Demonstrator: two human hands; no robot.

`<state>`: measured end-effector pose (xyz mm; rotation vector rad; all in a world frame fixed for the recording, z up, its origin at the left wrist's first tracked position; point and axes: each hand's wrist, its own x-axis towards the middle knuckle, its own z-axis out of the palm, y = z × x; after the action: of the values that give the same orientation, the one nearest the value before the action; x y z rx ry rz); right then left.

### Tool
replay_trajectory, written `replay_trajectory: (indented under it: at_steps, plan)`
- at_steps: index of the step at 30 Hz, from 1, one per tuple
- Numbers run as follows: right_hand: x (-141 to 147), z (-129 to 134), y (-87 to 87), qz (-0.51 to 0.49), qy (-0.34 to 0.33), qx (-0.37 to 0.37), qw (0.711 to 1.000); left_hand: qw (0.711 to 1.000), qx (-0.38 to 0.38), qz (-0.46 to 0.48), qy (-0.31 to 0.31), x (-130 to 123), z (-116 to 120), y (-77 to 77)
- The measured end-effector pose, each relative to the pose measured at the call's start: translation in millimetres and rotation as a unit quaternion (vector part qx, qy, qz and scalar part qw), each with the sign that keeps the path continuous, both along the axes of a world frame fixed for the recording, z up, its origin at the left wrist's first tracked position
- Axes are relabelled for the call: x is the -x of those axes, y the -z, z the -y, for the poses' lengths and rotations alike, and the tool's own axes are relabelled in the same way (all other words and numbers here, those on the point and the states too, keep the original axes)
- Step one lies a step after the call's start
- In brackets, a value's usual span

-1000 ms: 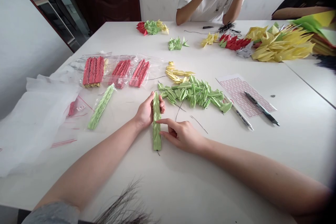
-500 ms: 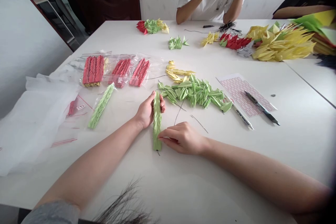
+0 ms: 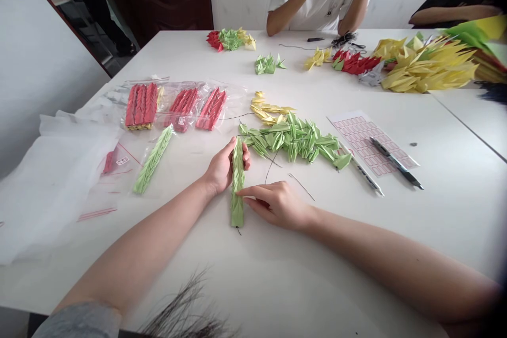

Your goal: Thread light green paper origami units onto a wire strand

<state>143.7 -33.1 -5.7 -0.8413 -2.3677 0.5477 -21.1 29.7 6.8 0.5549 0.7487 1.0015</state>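
My left hand (image 3: 222, 169) is closed around the upper part of a flat green strip of overlapping folded paper pieces (image 3: 237, 206), which lies lengthwise toward me. A short dark thread end pokes out at its near end. On the strip's middle rests the stretched index finger of my right hand (image 3: 279, 205); the thumb is a little apart from it and the other fingers are curled under. Just beyond my hands spreads a loose pile of green folded paper pieces (image 3: 293, 137), strung on dark thread. A thin looped wire or needle (image 3: 301, 186) lies right of my right hand.
Clear bags with red strips (image 3: 141, 105) and a green strip (image 3: 152, 161) lie left, near white plastic film (image 3: 35, 179). Pens (image 3: 396, 162) and a label sheet (image 3: 370, 134) lie right. Yellow folded paper (image 3: 428, 68) is piled far right. A person (image 3: 320, 8) sits opposite.
My right index finger has moved up the green strip, away from me, and stretched out more. The left hand holds the strip as before. A person's dark-clothed legs now show in the doorway.
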Motion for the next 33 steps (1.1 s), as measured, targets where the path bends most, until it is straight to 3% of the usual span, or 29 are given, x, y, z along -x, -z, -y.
replay_trajectory:
  at_steps: [15, 25, 33]
  plan:
    - [-0.1, -1.8, 2.7, 0.024, 0.088, 0.035, 0.995, 1.000, -0.003, -0.014, 0.011, -0.2, 0.3, -0.7]
    - [-0.8, -2.6, 0.0, 0.018, 0.099, 0.061, 0.993, 0.995, -0.079, -0.029, 0.055, -0.2, 5.7, 3.7]
    - [0.5, -2.6, -1.2, 0.021, 0.107, 0.063, 0.992, 0.993, -0.089, -0.051, 0.054, -1.2, 7.6, 2.9]
